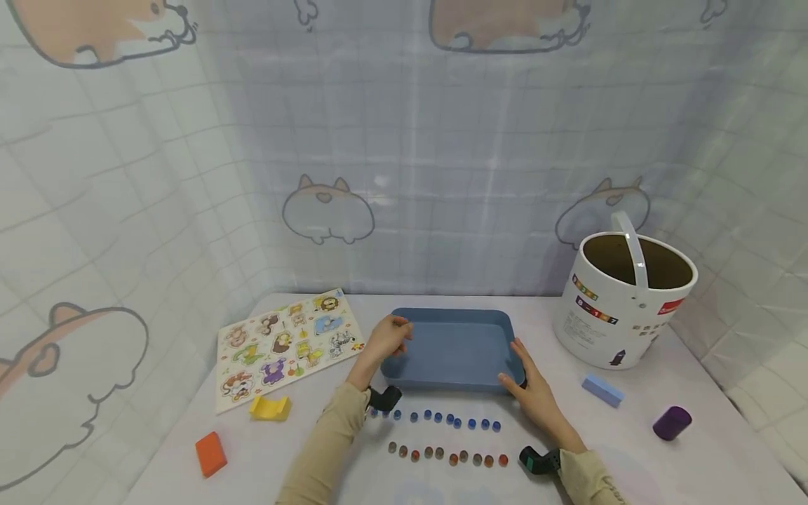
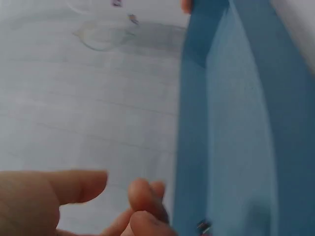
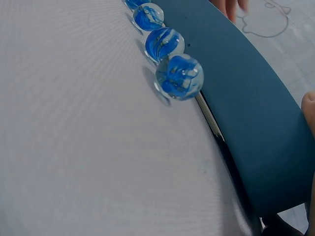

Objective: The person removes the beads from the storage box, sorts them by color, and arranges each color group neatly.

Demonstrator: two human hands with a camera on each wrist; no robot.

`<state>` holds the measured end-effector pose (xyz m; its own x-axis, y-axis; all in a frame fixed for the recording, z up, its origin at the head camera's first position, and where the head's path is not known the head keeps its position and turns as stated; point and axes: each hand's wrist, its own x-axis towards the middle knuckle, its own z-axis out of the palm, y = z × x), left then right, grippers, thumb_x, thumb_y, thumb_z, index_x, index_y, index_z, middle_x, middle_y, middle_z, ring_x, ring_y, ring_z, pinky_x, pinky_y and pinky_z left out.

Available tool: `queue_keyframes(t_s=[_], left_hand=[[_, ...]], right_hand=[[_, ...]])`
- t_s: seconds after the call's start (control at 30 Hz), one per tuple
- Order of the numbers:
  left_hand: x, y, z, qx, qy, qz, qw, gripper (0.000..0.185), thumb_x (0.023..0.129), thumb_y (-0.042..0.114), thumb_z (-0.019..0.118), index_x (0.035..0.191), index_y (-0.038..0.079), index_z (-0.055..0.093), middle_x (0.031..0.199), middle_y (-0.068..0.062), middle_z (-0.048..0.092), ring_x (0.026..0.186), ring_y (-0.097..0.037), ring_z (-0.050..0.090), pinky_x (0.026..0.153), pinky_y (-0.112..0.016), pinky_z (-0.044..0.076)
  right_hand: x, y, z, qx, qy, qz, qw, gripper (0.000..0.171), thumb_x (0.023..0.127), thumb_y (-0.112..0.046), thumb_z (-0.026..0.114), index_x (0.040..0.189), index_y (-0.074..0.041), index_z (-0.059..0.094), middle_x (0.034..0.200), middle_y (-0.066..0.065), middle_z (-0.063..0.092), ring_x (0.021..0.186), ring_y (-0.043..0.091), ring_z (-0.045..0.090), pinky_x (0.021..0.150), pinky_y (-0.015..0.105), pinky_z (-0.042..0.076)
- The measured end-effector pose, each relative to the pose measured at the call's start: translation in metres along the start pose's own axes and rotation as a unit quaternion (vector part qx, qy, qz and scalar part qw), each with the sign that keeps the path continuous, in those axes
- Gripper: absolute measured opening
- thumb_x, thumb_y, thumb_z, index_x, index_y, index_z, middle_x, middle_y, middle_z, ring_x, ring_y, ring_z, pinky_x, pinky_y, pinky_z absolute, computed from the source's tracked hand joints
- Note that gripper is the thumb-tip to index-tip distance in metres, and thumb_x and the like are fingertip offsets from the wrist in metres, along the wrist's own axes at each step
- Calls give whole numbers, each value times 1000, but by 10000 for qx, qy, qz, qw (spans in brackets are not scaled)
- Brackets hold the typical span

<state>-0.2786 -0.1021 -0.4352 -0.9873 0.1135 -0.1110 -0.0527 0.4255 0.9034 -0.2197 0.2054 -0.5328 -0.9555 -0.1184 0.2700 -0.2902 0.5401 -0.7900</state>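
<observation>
A shallow blue-grey tray (image 1: 451, 351) lies between the hands. My left hand (image 1: 387, 339) hovers at its left end with loosely bent fingers; in the left wrist view, a gap separates the thumb (image 2: 86, 187) from the fingers (image 2: 142, 196). At the tray's front right corner, my right hand (image 1: 533, 389) spreads straight fingers along the right side, thumb over the front rim. Blue-swirled glass marbles (image 3: 179, 77) line up just before the tray's front wall. Nearer me runs a second row of brownish and red marbles (image 1: 439, 453).
Left of the tray are an animal sticker board (image 1: 287, 344), a yellow arched block (image 1: 270, 408) and an orange block (image 1: 211, 454). A white bucket (image 1: 600, 330) stands back right, with a light blue block (image 1: 602, 390) and a purple cylinder (image 1: 672, 423) before it.
</observation>
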Motion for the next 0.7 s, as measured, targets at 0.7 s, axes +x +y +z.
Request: queue_keyframes(t_s=[0.7], left_hand=[[62, -5, 43, -18, 1515, -1015, 9832, 47, 101, 13, 35, 137, -16, 33, 57, -3, 48, 47, -14, 42, 49, -27, 35]], right_hand=[[0, 1, 1, -40, -6, 54, 10000, 76, 94, -30, 62, 155, -9, 22, 163, 14, 13, 146, 45, 18, 108, 67, 23]])
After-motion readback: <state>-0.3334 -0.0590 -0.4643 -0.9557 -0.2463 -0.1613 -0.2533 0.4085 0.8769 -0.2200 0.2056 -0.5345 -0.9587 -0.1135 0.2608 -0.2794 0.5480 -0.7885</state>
